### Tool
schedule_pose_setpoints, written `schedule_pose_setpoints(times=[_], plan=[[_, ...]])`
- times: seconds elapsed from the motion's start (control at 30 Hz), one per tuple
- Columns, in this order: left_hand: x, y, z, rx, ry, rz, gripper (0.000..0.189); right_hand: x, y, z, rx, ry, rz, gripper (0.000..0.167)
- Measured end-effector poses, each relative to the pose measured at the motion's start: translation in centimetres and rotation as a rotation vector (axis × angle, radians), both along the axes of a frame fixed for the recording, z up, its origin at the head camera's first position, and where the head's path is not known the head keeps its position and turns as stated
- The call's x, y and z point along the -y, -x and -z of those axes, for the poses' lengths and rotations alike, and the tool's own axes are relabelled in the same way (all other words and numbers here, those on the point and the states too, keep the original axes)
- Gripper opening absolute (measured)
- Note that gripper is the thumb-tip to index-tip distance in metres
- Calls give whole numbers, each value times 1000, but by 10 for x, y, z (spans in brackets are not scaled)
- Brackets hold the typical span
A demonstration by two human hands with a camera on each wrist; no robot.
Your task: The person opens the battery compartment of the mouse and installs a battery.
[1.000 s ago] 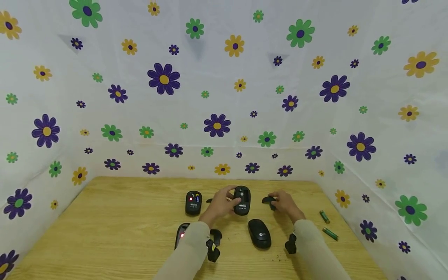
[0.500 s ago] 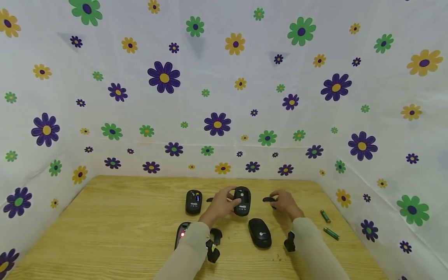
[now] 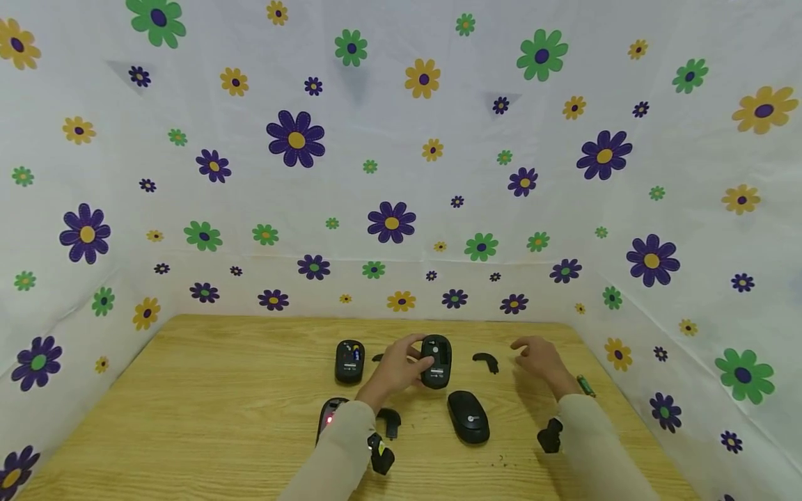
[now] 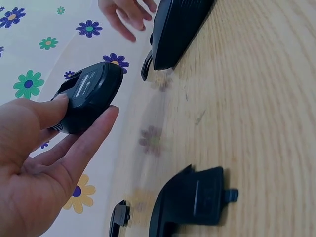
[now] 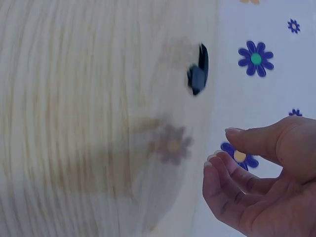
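My left hand (image 3: 396, 369) grips a black computer mouse (image 3: 438, 379) above the table, its underside facing me. The battery compartment in that underside lies uncovered and looks empty. In the left wrist view, thumb and fingers pinch the mouse (image 4: 98, 101) by its sides. My right hand (image 3: 540, 360) hovers over the right side with nothing in it, fingers loosely bent. To its left lies a curved black battery cover (image 3: 486, 360) on the table, seen also as a dark cover (image 5: 198, 76) in the right wrist view.
Another mouse (image 3: 468, 416) stands upright nearer me. Two overturned mice, one farther back (image 3: 349, 363) with a battery inside and one partly behind my left sleeve (image 3: 327, 414), lie left. A second cover (image 3: 391, 422) is near my left wrist. A green battery (image 3: 585, 385) lies far right.
My right hand has let go of the battery cover, leaving it on the table, and moved right towards the batteries. The left hand still holds the mouse. The far-left mouse's red light went out.
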State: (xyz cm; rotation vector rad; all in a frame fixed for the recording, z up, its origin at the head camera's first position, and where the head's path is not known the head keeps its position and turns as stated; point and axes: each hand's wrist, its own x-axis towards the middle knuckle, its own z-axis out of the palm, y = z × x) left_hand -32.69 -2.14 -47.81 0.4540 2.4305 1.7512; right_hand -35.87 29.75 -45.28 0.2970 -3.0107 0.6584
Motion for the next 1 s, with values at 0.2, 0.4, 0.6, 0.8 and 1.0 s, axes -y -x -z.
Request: schedule_pose_setpoints(times=[0.2,0.4,0.6,0.8,1.0], plan=[[3,0,-1,18,4,0,55,-32,-9,-11,-12,-23,31,30],[4,0,-1,13,-1,4,56,-58,-14,-12,14,-104,77,29],[3,-1,0,19,-11,9,57,-79,-21,-10,97,-146,117,32],[3,-1,0,15,-11,15,56,-89,-27,-11,162,-152,149,37],[3,-3,-1,12,-7,16,55,-92,-29,-6,153,-165,148,30]])
